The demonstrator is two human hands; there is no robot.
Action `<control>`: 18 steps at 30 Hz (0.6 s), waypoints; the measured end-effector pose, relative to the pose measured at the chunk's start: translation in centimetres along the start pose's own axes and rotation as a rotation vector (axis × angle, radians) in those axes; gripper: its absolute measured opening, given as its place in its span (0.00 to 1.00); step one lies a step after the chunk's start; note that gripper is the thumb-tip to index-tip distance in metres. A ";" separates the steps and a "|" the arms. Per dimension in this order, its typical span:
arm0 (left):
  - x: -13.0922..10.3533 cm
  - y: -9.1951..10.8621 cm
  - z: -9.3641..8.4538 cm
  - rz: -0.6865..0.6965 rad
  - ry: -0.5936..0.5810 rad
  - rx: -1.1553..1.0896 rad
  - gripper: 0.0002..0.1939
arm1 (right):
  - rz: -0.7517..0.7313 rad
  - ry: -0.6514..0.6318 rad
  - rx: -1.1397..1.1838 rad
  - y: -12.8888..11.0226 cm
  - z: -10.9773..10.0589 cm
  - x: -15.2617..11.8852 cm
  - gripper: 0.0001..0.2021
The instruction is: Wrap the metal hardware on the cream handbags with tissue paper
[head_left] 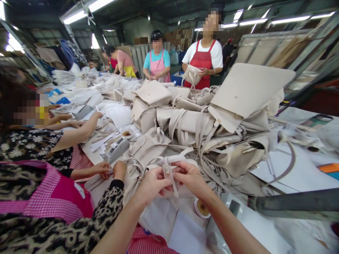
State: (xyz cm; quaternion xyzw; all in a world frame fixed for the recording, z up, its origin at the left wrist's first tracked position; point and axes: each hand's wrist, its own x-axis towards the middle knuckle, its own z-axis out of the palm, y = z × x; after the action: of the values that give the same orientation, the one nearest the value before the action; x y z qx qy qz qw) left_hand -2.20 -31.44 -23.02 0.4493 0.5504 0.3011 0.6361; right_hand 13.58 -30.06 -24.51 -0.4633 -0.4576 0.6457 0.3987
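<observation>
Near the middle of the head view, my left hand and my right hand meet at a pale strap with a small gold-coloured buckle. The left fingers pinch the strap from the left. On the other side, the right fingers are closed around its edge. A cream bag lies just under the strap, partly covered by both hands. Beyond them rises a big heap of cream bags with long loose straps.
A round tub and a grey tape dispenser sit close to my right forearm. Left of me, a person's hands work near another dispenser. Papers lie in front. A metal bar juts in from the right.
</observation>
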 end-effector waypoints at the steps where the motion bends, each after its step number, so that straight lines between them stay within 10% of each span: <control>1: 0.2 -0.1 0.1 0.008 -0.001 -0.008 0.13 | -0.007 -0.012 -0.003 -0.1 -0.1 0.0 0.15; 18: 1.9 -0.5 0.3 0.082 -0.079 -0.246 0.19 | 0.082 -0.159 0.051 -1.0 -1.1 -1.1 0.25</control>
State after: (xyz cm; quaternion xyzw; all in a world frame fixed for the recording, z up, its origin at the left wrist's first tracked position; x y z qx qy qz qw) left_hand -1.53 -30.07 -24.31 0.4016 0.4651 0.3739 0.6947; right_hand 15.00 -30.64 -23.47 -0.4186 -0.4518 0.7078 0.3459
